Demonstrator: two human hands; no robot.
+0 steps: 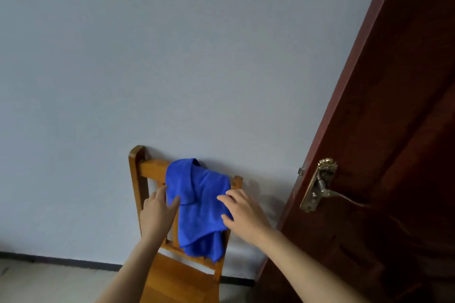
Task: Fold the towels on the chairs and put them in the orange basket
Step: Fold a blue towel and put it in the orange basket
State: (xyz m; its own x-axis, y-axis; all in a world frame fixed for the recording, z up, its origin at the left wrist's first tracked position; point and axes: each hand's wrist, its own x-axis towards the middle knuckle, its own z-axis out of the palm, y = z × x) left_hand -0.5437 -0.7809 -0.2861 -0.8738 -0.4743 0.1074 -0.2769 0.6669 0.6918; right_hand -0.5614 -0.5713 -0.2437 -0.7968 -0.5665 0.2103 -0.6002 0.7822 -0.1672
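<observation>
Here, one blue towel (200,206) draped over one wooden chair (140,179), two hands, left hand (157,214) and right hand (242,213), fingers spread open.

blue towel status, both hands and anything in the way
Left hand and right hand open, at the towel's edges. Blue towel unfolded, draped over wooden chair backrest. Nothing in the way.

Home room: wooden chair (172,275), panelled door (394,155), plain wall (172,56).

We see a bright blue towel (200,206) hanging over the top of a wooden chair (145,170). It is bunched up and wrinkled. It hangs down the chair's back.
</observation>
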